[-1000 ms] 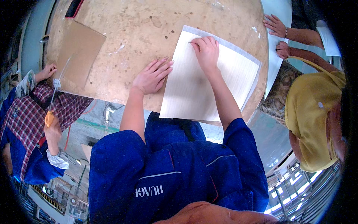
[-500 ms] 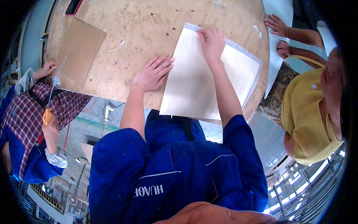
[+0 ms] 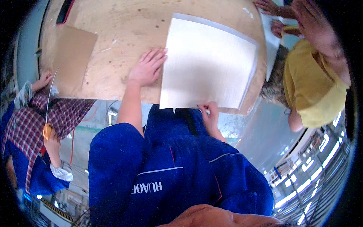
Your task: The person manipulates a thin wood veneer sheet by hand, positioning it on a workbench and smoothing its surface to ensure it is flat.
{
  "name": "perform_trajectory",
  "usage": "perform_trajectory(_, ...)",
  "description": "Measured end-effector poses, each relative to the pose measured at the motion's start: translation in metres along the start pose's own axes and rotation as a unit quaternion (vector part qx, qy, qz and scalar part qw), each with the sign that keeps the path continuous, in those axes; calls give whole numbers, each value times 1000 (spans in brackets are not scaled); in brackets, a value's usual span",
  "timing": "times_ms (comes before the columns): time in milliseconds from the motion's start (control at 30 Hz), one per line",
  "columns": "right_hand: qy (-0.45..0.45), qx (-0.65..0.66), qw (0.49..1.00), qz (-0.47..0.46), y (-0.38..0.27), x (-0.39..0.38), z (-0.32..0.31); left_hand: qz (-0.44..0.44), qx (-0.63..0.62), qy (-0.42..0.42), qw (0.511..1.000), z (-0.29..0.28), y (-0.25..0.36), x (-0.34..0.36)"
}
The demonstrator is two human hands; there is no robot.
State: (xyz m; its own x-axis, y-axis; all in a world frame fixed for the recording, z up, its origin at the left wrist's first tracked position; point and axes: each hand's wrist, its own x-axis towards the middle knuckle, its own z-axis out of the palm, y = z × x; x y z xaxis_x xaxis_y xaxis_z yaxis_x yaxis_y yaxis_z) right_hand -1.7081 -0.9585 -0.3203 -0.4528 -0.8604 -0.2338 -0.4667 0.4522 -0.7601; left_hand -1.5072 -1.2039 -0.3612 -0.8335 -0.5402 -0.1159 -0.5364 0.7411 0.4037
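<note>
A large cream-white sheet (image 3: 208, 64) with fine lines lies flat on the wooden tabletop (image 3: 124, 56). Along its far and right sides shows the pale grey margin (image 3: 211, 23) of a layer beneath. My left hand (image 3: 148, 68) rests flat on the wood, fingers stretched out, their tips touching the sheet's left edge. At the sheet's near edge, my right hand (image 3: 211, 112) has its thumb and fingers pinched together. A tiny dark spot shows by those fingertips; what they hold is too small to make out.
A brown board (image 3: 73, 60) lies at the left, near a red-edged dark object (image 3: 66, 10). A person there holds an orange-handled tool (image 3: 47, 131) with a long thin blade. At the right, another person's hands rest on a white panel (image 3: 267, 45).
My right hand has come from the sheet's far edge down to its near edge. My left hand stays flat at the left edge. The whole view has shifted slightly.
</note>
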Motion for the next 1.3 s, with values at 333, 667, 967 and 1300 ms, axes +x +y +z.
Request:
perform_trajectory(333, 92, 2, 987, 133, 39, -77, -15, 30, 44, 54, 997, 5, 0, 2)
perform_trajectory(667, -107, 205, 973, 2, -20, -33, -1, 40, 98, 42, 994, 3, 1, 0)
perform_trajectory(967, -274, 283, 904, -165, -126, 24, 5, 67, 98, 88, 989, 0, 4, 2)
perform_trajectory(1300, -115, 248, 955, 120, 65, -33, -32, -417, -292, 155, 847, 11, 64, -100)
